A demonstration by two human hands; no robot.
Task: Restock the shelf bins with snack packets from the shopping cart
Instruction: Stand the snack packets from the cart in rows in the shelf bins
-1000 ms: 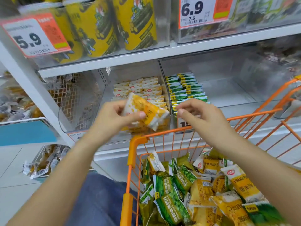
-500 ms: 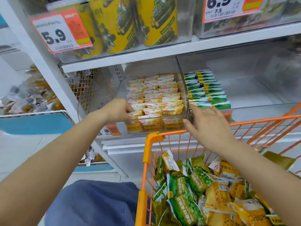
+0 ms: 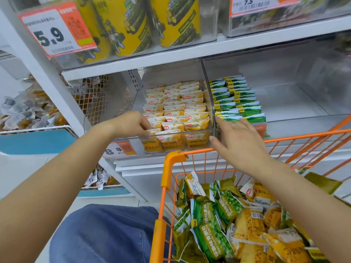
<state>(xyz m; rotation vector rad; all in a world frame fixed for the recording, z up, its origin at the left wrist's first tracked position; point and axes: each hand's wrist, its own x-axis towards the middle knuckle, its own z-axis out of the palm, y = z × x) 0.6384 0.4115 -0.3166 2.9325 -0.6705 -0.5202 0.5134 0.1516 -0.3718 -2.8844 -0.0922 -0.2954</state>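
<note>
A clear shelf bin holds rows of upright yellow snack packets. The bin to its right holds green packets. My left hand reaches into the yellow bin's front left corner, fingers curled onto the top of a yellow packet there. My right hand is open with spread fingers at the divider between the two bins, its thumb touching the yellow bin's front wall. Below, the orange shopping cart holds several loose yellow and green packets.
Yellow canisters stand on the shelf above, behind a 5.9 price tag. A wire mesh basket and a blue-fronted bin of wrapped snacks sit to the left. My denim-clad knee is beside the cart.
My left hand carried a yellow packet from above the cart into the bin's front left. My right hand moved forward and opened at the bin divider.
</note>
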